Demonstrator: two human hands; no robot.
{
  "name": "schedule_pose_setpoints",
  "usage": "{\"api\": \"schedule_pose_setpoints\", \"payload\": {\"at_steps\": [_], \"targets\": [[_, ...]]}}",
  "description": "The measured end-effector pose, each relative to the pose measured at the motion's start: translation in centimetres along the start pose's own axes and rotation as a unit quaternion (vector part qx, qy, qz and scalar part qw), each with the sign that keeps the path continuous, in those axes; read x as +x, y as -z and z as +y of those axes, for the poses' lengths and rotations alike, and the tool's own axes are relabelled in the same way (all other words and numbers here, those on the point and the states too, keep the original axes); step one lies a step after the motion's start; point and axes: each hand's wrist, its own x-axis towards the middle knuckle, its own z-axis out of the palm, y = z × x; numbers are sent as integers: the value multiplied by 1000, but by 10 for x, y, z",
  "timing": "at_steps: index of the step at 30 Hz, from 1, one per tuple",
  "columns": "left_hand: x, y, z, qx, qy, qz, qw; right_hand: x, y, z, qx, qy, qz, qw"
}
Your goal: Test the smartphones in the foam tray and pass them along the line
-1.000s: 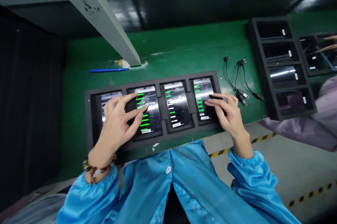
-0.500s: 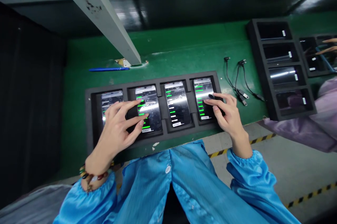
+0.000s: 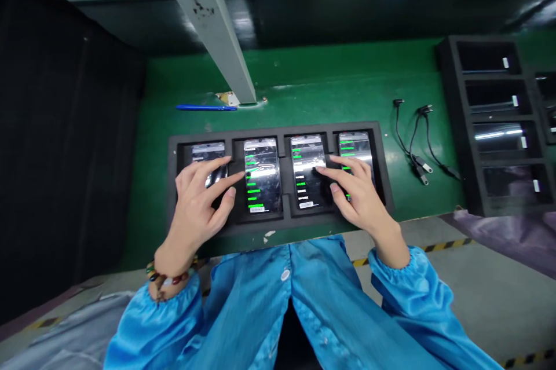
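Observation:
A black foam tray (image 3: 282, 221) holds several smartphones side by side in its compartments. My left hand (image 3: 197, 202), fingers spread, hovers over the leftmost phone (image 3: 208, 150) and hides much of it. Its index fingertip comes to the left edge of the second phone (image 3: 264, 179), whose lit screen lists green lines. My right hand (image 3: 360, 196) has its fingers apart. One fingertip is at the right side of the third phone (image 3: 306, 185), which lists green and white lines; whether it touches the glass I cannot tell. That hand partly covers the rightmost phone (image 3: 358, 144).
Short black cables (image 3: 412, 138) lie on the green table (image 3: 330, 86) to the right. Beyond them stands another black tray (image 3: 473, 190) of dark-screened phones. A blue pen (image 3: 206, 107) lies by the grey post (image 3: 226, 40). Another person's purple sleeve (image 3: 499, 237) shows at right.
My right hand has moved left from the rightmost phone to the third one. My left hand has drawn back left off the second phone's screen. The whole view has shifted.

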Motion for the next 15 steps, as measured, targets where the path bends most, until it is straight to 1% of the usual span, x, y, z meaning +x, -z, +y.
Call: {"api": "schedule_pose_setpoints", "payload": {"at_steps": [3, 6, 10, 15], "targets": [[-8, 1, -4, -6, 2, 7, 1000, 4, -6, -5, 9, 10, -33, 999], [-15, 4, -10, -5, 22, 20, 1000, -3, -5, -5, 17, 16, -51, 998], [-19, 8, -18, -1, 43, 29, 999, -11, -3, -6, 29, 44, -35, 998], [-18, 5, -19, -10, 27, 33, 999, -8, -8, -9, 4, 18, -13, 1000]]}}
